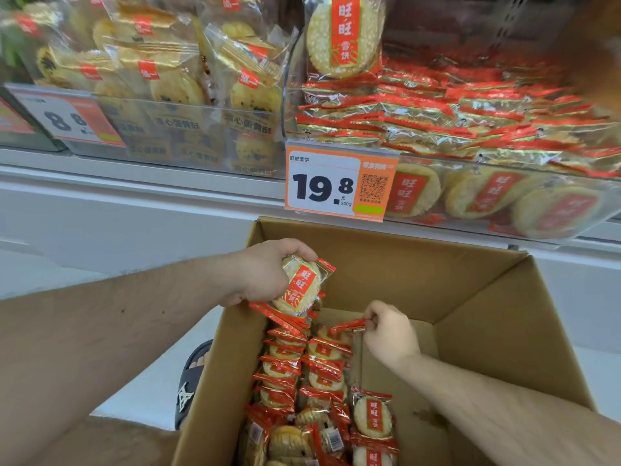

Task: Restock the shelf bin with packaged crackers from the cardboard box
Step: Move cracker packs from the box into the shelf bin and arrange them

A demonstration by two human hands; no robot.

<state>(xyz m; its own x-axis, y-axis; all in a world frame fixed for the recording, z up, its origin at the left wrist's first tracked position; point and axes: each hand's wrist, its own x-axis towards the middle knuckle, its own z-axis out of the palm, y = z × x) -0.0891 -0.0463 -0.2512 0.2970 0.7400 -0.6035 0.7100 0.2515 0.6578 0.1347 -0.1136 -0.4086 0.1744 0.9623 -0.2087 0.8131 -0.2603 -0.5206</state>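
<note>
An open cardboard box (484, 297) stands below the shelf, with several red-and-clear cracker packets (319, 368) stacked in rows along its left half. My left hand (268, 274) grips a small stack of packets (300, 287) above the box's far left corner. My right hand (389, 331) reaches into the box and pinches the red edge of one packet (347, 326). Above, the clear shelf bin (470, 129) is filled with several of the same packets lying flat.
An orange price tag reading 19.8 (324, 183) hangs on the bin's front. A neighbouring bin (188, 122) at upper left holds yellow pastry packets. A foot in a black sandal (193, 381) stands on the white floor left of the box.
</note>
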